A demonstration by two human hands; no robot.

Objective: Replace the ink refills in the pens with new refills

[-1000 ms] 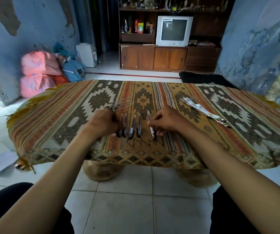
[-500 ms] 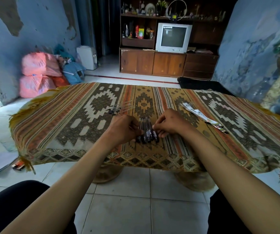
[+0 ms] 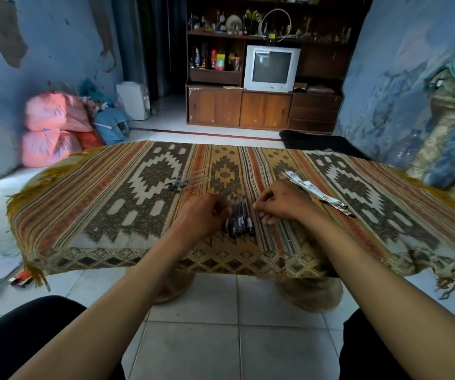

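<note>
Several dark slim plastic pens [image 3: 238,218] bunched side by side on patterned woven tabletop [image 3: 111,204] cloth, centre near edge. Left hand [image 3: 203,215] at 9 o'clock of bundle, fingers curled against it; right hand [image 3: 282,200] at 3 o'clock, fingertips pressed together, whether touching pens cannot tell. Clear thin refills [image 3: 190,182] at 11 o'clock. Printed flat packet [image 3: 316,192] at 2 o'clock. Pens light, stiff, smooth, likely roll; take one mid-barrel.
</note>
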